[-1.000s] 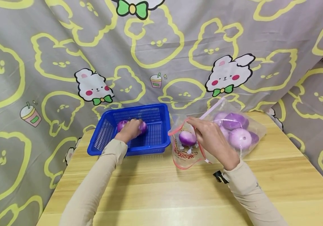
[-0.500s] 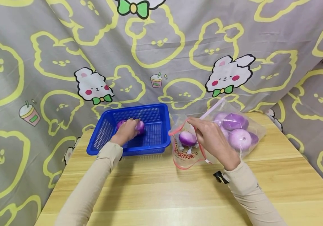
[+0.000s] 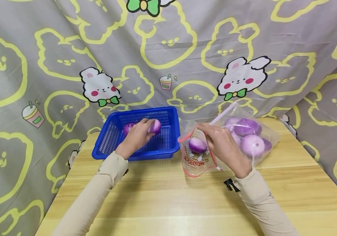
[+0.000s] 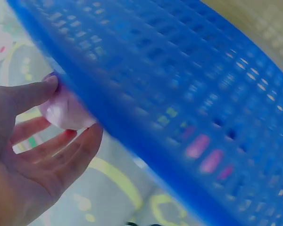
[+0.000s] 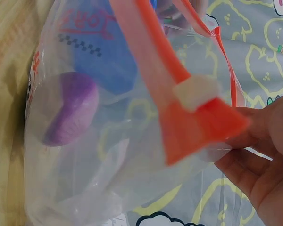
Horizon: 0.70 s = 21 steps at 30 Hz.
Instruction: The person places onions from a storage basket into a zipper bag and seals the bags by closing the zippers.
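Note:
My left hand (image 3: 137, 137) holds a purple-and-white onion (image 3: 155, 126) at the rim level of the blue basket (image 3: 153, 154). In the left wrist view, the thumb and fingers curl round this onion (image 4: 66, 108), partly hidden by the basket wall (image 4: 146, 99). Another onion (image 3: 128, 128) lies in the basket behind the hand. My right hand (image 3: 222, 144) pinches the edge of a clear zip bag (image 3: 196, 170) with a red-rimmed mouth, which gapes toward the basket. Inside that bag sits one onion (image 3: 197, 145), also seen through the plastic in the right wrist view.
A second clear bag (image 3: 270, 131) with a lilac strip holds several onions (image 3: 253, 146) to the right, partly behind my right hand. Basket and bags stand on a wooden table (image 3: 186, 203). A patterned grey curtain (image 3: 186, 52) hangs close behind them.
The left hand has lifted an onion from the basket floor and shifted slightly right, so the onion shows more beyond the fingers. The right hand keeps its hold on the bag edge.

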{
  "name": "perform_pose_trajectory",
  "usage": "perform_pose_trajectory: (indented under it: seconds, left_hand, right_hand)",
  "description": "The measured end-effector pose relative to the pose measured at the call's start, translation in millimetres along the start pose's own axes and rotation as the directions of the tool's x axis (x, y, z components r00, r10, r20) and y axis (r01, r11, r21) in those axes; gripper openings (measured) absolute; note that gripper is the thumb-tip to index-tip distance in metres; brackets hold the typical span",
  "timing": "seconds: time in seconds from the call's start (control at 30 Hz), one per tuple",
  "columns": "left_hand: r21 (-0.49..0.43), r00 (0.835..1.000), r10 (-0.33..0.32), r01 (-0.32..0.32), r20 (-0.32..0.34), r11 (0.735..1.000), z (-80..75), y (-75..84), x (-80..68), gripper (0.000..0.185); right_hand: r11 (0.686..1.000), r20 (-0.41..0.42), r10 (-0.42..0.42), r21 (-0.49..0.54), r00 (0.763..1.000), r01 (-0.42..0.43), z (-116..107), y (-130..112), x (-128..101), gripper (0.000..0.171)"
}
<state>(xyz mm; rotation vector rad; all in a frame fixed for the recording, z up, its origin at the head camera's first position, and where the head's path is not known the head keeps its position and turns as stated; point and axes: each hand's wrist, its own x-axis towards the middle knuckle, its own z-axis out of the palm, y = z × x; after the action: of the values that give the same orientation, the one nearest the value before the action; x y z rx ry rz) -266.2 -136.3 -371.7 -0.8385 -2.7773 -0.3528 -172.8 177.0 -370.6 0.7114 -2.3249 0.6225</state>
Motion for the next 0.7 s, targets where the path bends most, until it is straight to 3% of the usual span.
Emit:
perform_pose_trajectory:
  seconds: [0.13, 0.3, 0.53, 0.7]
  left_hand:
    - [-0.002, 0.995, 0.071, -0.072, -0.069, 0.997, -7.9, 18.9, -2.6, 0.054]
    - [0.007, 0.975, 0.168, -0.168, -0.143, 0.986, -18.3, 39.4, -7.4, 0.057]
    - [-0.008, 0.953, 0.22, -0.226, -0.207, 0.974, -36.1, 67.9, -16.6, 0.06]
    - [0.015, 0.936, 0.266, -0.27, -0.229, 0.963, -46.1, 89.8, -27.3, 0.06]
  right_hand:
    - [1.0, 0.014, 0.011, -0.004, 1.0, -0.011, 2.3, 2.3, -1.0, 0.036]
    - [1.0, 0.024, 0.026, 0.0, 0.999, -0.026, 5.0, 5.4, -2.1, 0.036]
    - [0.999, 0.038, 0.035, -0.005, 0.999, -0.035, 5.2, 6.8, -2.3, 0.035]
    - [0.998, 0.09, 0.068, 0.007, 0.994, -0.069, 2.5, 3.6, -3.1, 0.035]
